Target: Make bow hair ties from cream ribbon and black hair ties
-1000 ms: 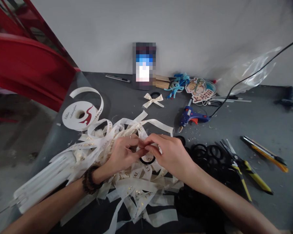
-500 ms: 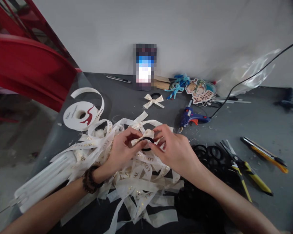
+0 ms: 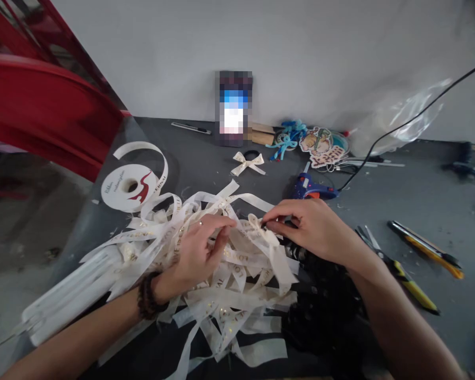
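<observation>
Desk (image 3: 411, 184): grey, spanning the frame beneath a pale wall (image 3: 162, 58).
Right hand (image 3: 312, 227): right of centre, grip pinched on one edge of the bow; so small a hold could let it slip or twist.
Bow (image 3: 269, 237): just right of centre, tails slanting down over the ribbons (image 3: 217, 301); their like colour and tangle could snag or hide it.
Left hand (image 3: 200, 253): centre, fingers curled, grip empty and slightly parted; no second support if the pinch fails.
Glue gun (image 3: 309, 187): just above the right hand, nozzle hidden; if hot, a careless brush could burn.
Scissors (image 3: 404, 279): right, blades beside the right wrist; a sideways sweep could nick.
</observation>
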The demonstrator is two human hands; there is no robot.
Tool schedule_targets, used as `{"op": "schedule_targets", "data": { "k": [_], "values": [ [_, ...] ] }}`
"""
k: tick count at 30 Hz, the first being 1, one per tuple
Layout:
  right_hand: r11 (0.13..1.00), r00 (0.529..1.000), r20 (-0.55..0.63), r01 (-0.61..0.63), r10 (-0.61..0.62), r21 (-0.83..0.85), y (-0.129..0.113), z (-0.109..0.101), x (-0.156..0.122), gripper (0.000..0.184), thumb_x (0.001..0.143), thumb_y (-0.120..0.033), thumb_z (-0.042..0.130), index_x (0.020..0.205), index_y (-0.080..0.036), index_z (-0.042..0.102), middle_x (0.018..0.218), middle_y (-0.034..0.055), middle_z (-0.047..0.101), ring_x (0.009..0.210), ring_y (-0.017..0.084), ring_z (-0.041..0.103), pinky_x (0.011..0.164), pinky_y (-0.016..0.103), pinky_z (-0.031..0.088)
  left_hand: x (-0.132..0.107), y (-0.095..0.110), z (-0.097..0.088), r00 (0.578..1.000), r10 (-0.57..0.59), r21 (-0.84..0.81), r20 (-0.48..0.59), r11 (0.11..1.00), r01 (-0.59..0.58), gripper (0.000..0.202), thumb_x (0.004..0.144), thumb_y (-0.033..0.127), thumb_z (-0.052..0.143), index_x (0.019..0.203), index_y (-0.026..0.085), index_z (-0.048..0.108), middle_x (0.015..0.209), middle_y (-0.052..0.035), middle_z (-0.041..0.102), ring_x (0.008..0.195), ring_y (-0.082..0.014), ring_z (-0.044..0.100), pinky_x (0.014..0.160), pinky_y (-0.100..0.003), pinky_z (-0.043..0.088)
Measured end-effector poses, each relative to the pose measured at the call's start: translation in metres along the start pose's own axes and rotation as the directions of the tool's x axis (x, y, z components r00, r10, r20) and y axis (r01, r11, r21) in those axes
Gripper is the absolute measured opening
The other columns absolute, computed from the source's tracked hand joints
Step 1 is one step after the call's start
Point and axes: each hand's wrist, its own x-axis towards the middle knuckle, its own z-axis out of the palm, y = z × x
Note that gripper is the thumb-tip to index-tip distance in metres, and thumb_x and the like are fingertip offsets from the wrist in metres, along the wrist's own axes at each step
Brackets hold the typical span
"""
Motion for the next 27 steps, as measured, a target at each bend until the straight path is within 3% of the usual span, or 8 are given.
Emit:
{"op": "schedule_targets", "data": {
  "k": [4,10,12,15,17,19,22,27],
  "values": [
    [0.997,0.989,0.129,-0.079,0.075,0.027,0.006,-0.007,-0.002,0.014,0.094,-0.028,0.069,0.1,-0.03,0.083,0.081,-0.0039,0.081,0.069,0.013,0.072,0.063,0.025,0.048,0.003,0.001,0.005,0.994,0.092,0.203,0.054,0.974,-0.102,0.035,0.094,0.003,0.061,0.12,0.024,0.07,0.126,-0.0078,0.075,0.119,-0.0247,0.069,0.102,-0.045,0.058],
    [0.987,0.981,0.134,-0.15,0.142,0.052,0.023,-0.012,-0.004,0.002,0.086,-0.023,0.075,0.086,-0.025,0.073,0.073,-0.0022,0.076,0.066,0.016,0.072,0.059,0.026,0.05,0.003,-0.007,0.009,0.989,-0.012,0.223,0.15,0.975,-0.022,0.037,0.092,0.002,0.061,0.119,0.024,0.075,0.133,-0.0081,0.073,0.123,-0.0278,0.069,0.104,-0.051,0.058],
    [0.952,0.976,-0.07,-0.183,0.205,0.246,0.033,-0.012,0.0,0.01,0.091,-0.032,0.074,0.098,-0.025,0.072,0.084,0.0013,0.079,0.07,0.018,0.076,0.062,0.029,0.055,0.003,-0.007,0.009,0.986,-0.027,0.207,0.162,0.978,-0.007,0.036,0.091,0.002,0.062,0.117,0.024,0.075,0.129,-0.0064,0.075,0.121,-0.0261,0.069,0.104,-0.049,0.059],
    [0.84,0.789,-0.519,0.008,0.327,0.542,0.04,-0.009,0.008,0.029,0.101,-0.041,0.066,0.127,-0.029,0.061,0.13,0.0096,0.075,0.093,0.021,0.081,0.079,0.035,0.064,0.004,-0.006,0.009,0.987,-0.037,0.181,0.154,0.983,0.009,0.038,0.092,0.001,0.061,0.118,0.024,0.075,0.125,-0.0049,0.077,0.118,-0.023,0.07,0.102,-0.043,0.06],
    [0.848,0.701,-0.649,0.121,0.295,0.516,0.036,-0.005,0.01,0.032,0.104,-0.04,0.063,0.133,-0.03,0.058,0.144,0.011,0.067,0.107,0.022,0.079,0.092,0.038,0.063,0.005,-0.006,0.008,0.988,-0.05,0.164,0.148,0.986,0.026,0.04,0.091,-0.001,0.061,0.118,0.024,0.076,0.124,-0.005,0.076,0.118,-0.0219,0.07,0.102,-0.041,0.06],
    [0.922,0.765,-0.617,0.082,0.186,0.378,0.025,-0.001,0.009,0.023,0.104,-0.038,0.063,0.125,-0.028,0.066,0.131,0.0084,0.075,0.107,0.022,0.078,0.093,0.038,0.061,0.005,-0.006,0.008,0.988,-0.042,0.17,0.15,0.985,0.016,0.046,0.088,-0.004,0.06,0.122,0.024,0.076,0.121,-0.0058,0.075,0.115,-0.022,0.07,0.1,-0.041,0.061],
    [0.986,0.955,-0.276,-0.063,0.105,0.157,0.007,0.003,0.005,0.017,0.104,-0.036,0.062,0.102,-0.026,0.076,0.098,0.002,0.081,0.088,0.019,0.078,0.078,0.032,0.057,0.005,-0.009,0.01,0.984,0.01,0.168,0.179,0.985,-0.041,0.047,0.084,-0.007,0.061,0.114,0.024,0.079,0.11,-0.0047,0.074,0.101,-0.0196,0.071,0.091,-0.037,0.062],
    [0.996,0.996,0.038,-0.086,0.085,0.031,-0.004,0.012,0.005,0.012,0.099,-0.031,0.07,0.093,-0.026,0.078,0.085,-0.0032,0.081,0.081,0.016,0.076,0.072,0.029,0.052,0.003,-0.011,0.01,0.991,0.03,0.09,0.134,0.995,-0.042,0.033,0.089,-0.003,0.065,0.099,0.024,0.082,0.103,-0.0041,0.072,0.092,-0.016,0.071,0.077,-0.028,0.059]
  ]
}}
